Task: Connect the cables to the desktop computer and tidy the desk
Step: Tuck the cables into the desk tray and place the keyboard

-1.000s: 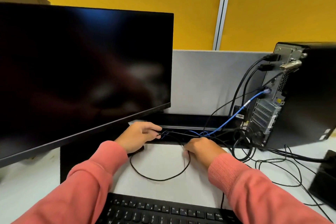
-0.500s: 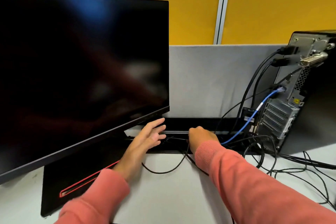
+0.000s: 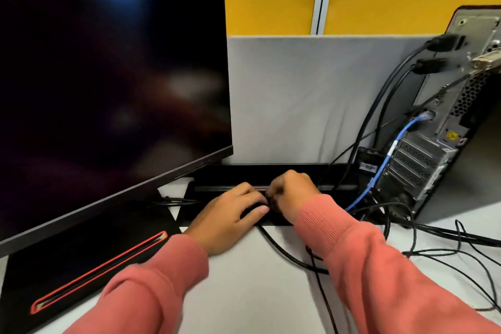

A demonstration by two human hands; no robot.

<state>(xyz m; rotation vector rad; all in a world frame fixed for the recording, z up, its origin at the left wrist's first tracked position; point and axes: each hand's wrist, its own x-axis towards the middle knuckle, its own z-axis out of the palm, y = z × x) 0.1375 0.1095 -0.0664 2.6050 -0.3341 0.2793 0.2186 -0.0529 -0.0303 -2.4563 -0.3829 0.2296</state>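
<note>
The desktop tower [image 3: 433, 149] stands at the right with its rear panel facing me. Two thick black cables and a blue cable [image 3: 390, 149] are plugged into it. My left hand [image 3: 230, 214] and my right hand [image 3: 291, 192] meet over the black cable trough [image 3: 230, 173] at the desk's back edge. The left hand's fingers and thumb curl round a thin black cable [image 3: 282, 252] that loops out onto the desk beneath it. The right hand is a closed fist gripping the same cable bundle; its fingertips are hidden.
A large dark monitor [image 3: 108, 76] fills the left, on a black base with a red stripe [image 3: 81, 260]. A grey partition [image 3: 298, 95] backs the desk. Several thin black cables [image 3: 461, 252] sprawl over the desk at the right.
My head has moved closer to the trough. The left hand, flat with spread fingers before, has curled round the cable, and the two hands have come together.
</note>
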